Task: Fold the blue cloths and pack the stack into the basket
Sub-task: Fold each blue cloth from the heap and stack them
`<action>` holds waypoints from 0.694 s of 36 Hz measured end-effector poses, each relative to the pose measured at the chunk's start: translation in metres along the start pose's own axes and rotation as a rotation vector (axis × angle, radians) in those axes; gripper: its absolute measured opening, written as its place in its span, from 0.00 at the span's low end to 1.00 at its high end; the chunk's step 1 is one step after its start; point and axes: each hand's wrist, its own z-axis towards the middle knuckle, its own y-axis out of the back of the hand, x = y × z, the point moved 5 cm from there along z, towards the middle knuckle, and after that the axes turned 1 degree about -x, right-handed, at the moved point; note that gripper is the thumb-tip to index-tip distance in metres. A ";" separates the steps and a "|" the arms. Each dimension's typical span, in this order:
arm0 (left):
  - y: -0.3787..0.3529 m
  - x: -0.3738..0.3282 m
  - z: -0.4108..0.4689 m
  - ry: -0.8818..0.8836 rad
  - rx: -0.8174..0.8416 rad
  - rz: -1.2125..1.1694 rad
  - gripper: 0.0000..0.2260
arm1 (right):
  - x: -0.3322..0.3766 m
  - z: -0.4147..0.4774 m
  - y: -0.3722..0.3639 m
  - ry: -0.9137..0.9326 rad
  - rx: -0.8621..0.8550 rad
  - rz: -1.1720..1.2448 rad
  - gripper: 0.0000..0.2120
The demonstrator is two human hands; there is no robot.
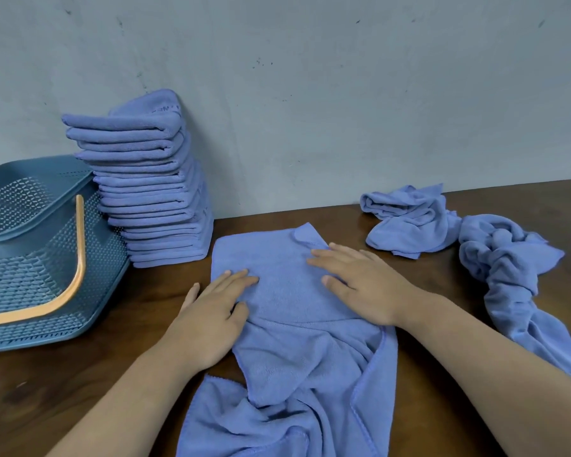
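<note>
Both my hands lie flat with fingers straight, gripping nothing, on the blue microfibre cloth (287, 291) spread before me on the dark brown wooden table (80, 374). My left hand (211, 311) presses its left side. My right hand (360, 282) presses its upper right part, beside a turned-over corner. The cloth's far part is smooth; its near part lies rumpled. At the left, a tall stack of folded blue cloths (152, 189) stands against the grey wall (310, 94), just beside the blue perforated plastic basket (89, 291) with its orange handle (76, 275). At the right lie 2 crumpled blue cloths: 1 bunched cloth (409, 222) by the wall, 1 twisted cloth (508, 268) trailing toward me.
</note>
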 end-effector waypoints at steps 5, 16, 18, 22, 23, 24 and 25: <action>0.001 -0.001 -0.001 -0.002 -0.017 -0.004 0.23 | -0.003 0.027 0.004 -0.167 -0.017 -0.012 0.21; 0.001 -0.002 -0.001 -0.001 -0.031 -0.002 0.24 | -0.027 0.047 0.005 -0.160 -0.103 0.193 0.15; 0.001 -0.002 -0.002 -0.001 -0.030 0.005 0.24 | -0.025 0.051 0.001 -0.167 -0.058 0.127 0.15; 0.002 -0.002 -0.001 0.011 -0.048 0.008 0.24 | -0.041 0.058 0.004 -0.260 -0.226 0.313 0.16; 0.002 0.000 0.000 0.026 -0.074 0.013 0.23 | -0.051 0.059 0.004 -0.309 -0.273 0.349 0.15; 0.003 0.003 0.001 0.051 -0.114 0.019 0.23 | -0.060 0.058 0.003 -0.357 -0.284 0.328 0.15; 0.004 0.007 0.002 0.086 -0.160 0.021 0.23 | -0.069 0.057 0.002 -0.395 -0.275 0.273 0.15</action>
